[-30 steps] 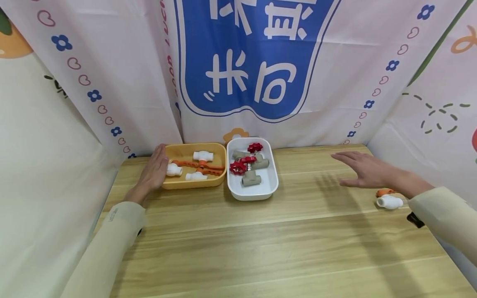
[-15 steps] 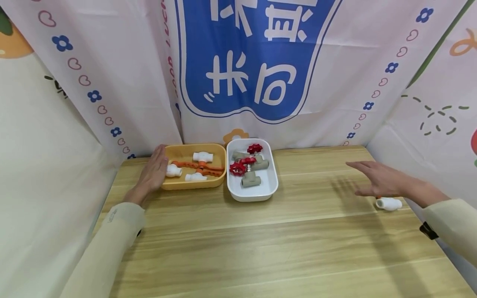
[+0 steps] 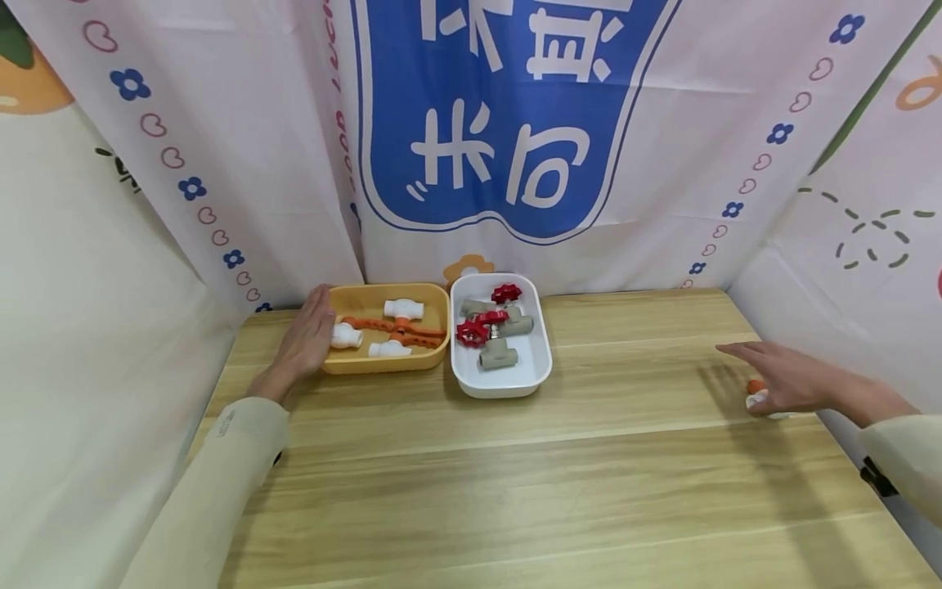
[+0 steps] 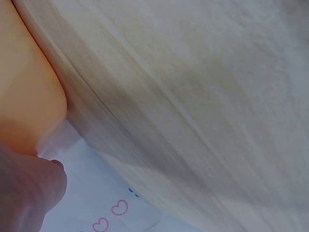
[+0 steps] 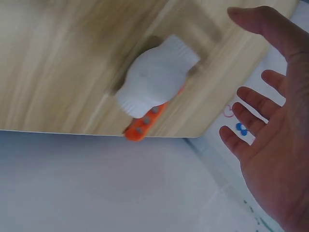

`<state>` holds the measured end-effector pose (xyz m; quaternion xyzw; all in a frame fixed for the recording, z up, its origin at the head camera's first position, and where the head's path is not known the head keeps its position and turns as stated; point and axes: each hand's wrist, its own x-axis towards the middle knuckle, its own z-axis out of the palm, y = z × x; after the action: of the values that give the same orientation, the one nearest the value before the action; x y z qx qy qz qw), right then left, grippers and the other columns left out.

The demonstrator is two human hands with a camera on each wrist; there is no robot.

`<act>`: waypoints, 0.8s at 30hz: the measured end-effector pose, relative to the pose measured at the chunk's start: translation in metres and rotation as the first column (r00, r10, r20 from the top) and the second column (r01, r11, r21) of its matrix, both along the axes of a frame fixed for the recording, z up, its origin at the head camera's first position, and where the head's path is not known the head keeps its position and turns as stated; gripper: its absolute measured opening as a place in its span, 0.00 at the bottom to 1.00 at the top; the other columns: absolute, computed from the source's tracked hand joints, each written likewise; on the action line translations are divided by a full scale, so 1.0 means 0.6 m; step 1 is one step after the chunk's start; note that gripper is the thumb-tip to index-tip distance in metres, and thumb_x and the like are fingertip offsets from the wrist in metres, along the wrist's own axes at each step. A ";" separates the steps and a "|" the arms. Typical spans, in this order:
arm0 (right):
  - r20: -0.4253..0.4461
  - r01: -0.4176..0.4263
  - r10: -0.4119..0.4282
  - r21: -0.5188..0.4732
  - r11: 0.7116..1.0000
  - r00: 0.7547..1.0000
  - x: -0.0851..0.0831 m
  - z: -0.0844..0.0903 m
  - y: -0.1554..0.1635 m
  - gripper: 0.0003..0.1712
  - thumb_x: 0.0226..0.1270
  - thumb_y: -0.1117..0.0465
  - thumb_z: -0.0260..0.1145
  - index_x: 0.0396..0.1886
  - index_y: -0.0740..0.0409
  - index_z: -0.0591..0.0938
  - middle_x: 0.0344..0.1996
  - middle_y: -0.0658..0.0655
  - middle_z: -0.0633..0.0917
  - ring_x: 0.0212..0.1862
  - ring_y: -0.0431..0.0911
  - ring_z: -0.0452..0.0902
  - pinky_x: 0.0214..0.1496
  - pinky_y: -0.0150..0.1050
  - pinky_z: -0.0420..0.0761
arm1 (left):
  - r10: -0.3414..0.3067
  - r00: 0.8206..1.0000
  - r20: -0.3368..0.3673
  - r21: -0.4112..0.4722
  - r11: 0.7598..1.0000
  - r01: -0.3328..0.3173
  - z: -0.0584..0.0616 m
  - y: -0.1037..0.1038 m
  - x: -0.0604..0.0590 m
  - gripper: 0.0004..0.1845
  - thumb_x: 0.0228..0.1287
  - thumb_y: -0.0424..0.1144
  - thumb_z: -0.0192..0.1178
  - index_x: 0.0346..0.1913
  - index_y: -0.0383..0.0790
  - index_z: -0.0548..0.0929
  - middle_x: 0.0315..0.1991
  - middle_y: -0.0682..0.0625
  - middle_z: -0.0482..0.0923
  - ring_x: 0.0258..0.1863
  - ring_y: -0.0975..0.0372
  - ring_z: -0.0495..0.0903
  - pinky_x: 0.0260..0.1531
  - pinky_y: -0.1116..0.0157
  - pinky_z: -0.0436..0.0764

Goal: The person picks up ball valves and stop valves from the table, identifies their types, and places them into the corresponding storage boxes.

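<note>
My left hand (image 3: pixel 303 342) lies with straight fingers along the left end of a yellow tray (image 3: pixel 386 367). White ball valves (image 3: pixel 404 308) with orange lever handles are in that tray. In the left wrist view, only part of the hand (image 4: pixel 34 188) shows beside the tray wall (image 4: pixel 29 72). At the table's right edge, my right hand (image 3: pixel 798 380) hovers over a single ball valve (image 5: pixel 157 75), white with an orange handle. The right wrist view shows its fingers spread and nothing between them. From the head view the hand hides most of this valve.
A white tray (image 3: pixel 504 391) touches the yellow one on its right. Inside lie grey valves (image 3: pixel 499 357) with red handwheels. Printed cloth (image 3: pixel 294 164) hangs behind the wooden table (image 3: pixel 471 491) and on both sides.
My right hand has moved right and down toward the single ball valve, now covering most of it in the head view. The left hand has stayed at the yellow tray.
</note>
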<state>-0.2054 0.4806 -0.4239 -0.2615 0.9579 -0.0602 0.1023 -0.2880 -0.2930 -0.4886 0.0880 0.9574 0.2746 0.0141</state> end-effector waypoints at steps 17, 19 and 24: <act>-0.043 -0.032 0.032 -0.013 0.999 0.999 0.015 -0.054 0.064 0.59 0.25 0.65 0.86 0.66 0.72 0.73 0.59 0.76 0.80 0.55 0.66 0.80 0.45 0.44 0.83 | 0.007 1.000 0.005 -0.017 1.000 -0.007 -0.002 -0.003 -0.001 0.38 0.86 0.57 0.15 0.84 0.35 0.31 0.87 0.41 0.25 0.86 0.45 0.27 0.84 0.44 0.33; -0.039 -0.025 0.025 -0.003 1.000 0.999 0.015 -0.059 0.064 0.59 0.25 0.66 0.85 0.66 0.72 0.73 0.59 0.77 0.80 0.54 0.64 0.80 0.43 0.42 0.83 | 0.007 1.000 0.007 -0.022 1.000 -0.007 -0.002 -0.003 -0.001 0.38 0.85 0.58 0.14 0.84 0.35 0.31 0.87 0.41 0.24 0.86 0.46 0.27 0.84 0.44 0.33; -0.029 -0.016 0.016 0.011 1.000 0.999 0.016 -0.072 0.065 0.60 0.25 0.66 0.85 0.67 0.72 0.71 0.59 0.78 0.79 0.54 0.66 0.81 0.44 0.47 0.85 | -0.003 1.000 -0.002 -0.024 1.000 0.002 -0.001 -0.004 -0.001 0.38 0.85 0.57 0.13 0.84 0.33 0.31 0.87 0.40 0.25 0.86 0.45 0.27 0.83 0.42 0.35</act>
<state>-0.1956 0.5196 -0.4668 -0.2694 0.9575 -0.0503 0.0902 -0.2888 -0.2952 -0.4893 0.0893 0.9606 0.2629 0.0144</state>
